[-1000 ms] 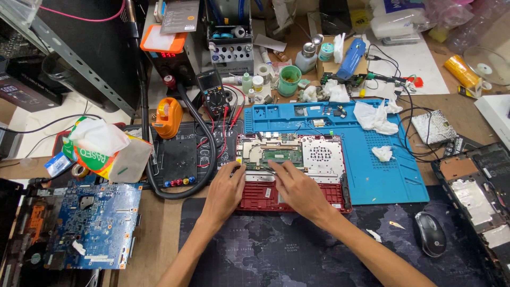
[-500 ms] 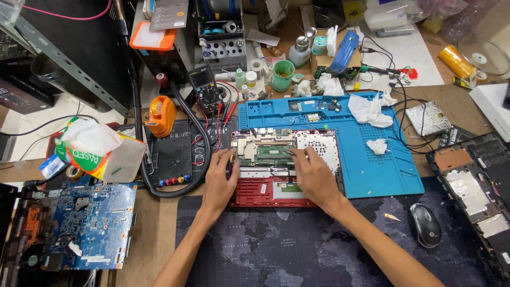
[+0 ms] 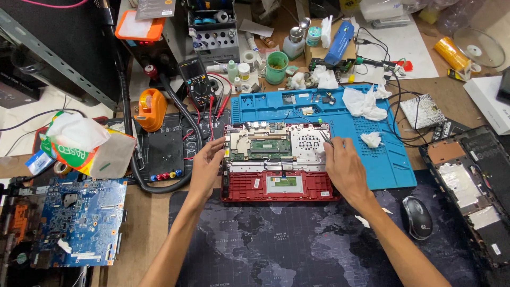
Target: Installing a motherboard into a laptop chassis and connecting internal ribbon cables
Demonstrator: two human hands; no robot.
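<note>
both our hands have slid out to the sides of the open red laptop (image 3: 279, 170), near the desk's middle. our left hand (image 3: 204, 167) grips its left edge; our right hand (image 3: 342, 165) pinches tweezers (image 3: 325, 137). we judge we steady it; next needs gentle picking.

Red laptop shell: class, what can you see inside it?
Inside the red laptop shell lie a green circuit board, silver metal plates and a round fan grille. Whatever sits beneath the board is covered.

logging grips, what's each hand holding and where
Left hand grips the opened red laptop by its left edge; right hand rests at its right edge, hold unclear.
</note>
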